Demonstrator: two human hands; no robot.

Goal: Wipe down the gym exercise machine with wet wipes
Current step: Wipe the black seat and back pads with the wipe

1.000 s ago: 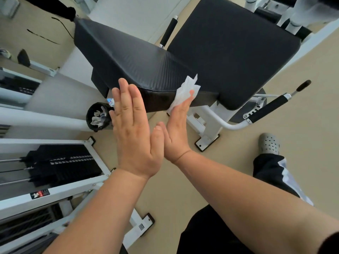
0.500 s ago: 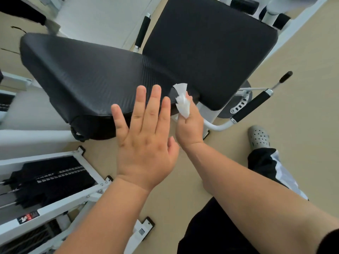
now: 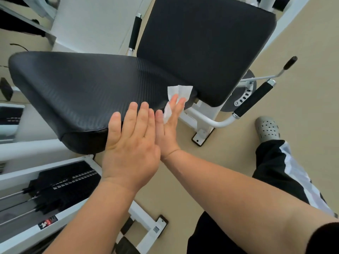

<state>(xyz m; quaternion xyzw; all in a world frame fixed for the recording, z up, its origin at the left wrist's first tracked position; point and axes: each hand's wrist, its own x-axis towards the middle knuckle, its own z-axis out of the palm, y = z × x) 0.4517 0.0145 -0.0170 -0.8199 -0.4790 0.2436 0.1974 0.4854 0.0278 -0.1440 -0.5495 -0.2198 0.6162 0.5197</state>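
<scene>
A black padded seat [image 3: 82, 92] of the white-framed gym machine stretches across the left half of the view, with its black back pad [image 3: 201, 43] rising behind at the right. My right hand [image 3: 169, 131] presses a white wet wipe [image 3: 178, 93] against the seat's near edge, close to the joint between seat and back pad. The wipe sticks up past my fingertips. My left hand [image 3: 132, 145] is flat, fingers straight and together, in front of the seat's front edge, touching the side of my right hand. It holds nothing.
A black weight stack [image 3: 60, 184] in a white frame sits at the lower left. A black foam handle [image 3: 253, 98] on a white curved bar juts out at the right, with a thin lever [image 3: 286, 67] above. My grey clog [image 3: 267, 129] stands on the tan floor.
My right hand has opened from a pinch on the wipe to flat fingers pressing it on the seat edge. My left hand has closed its fingers together. The view shifted slightly.
</scene>
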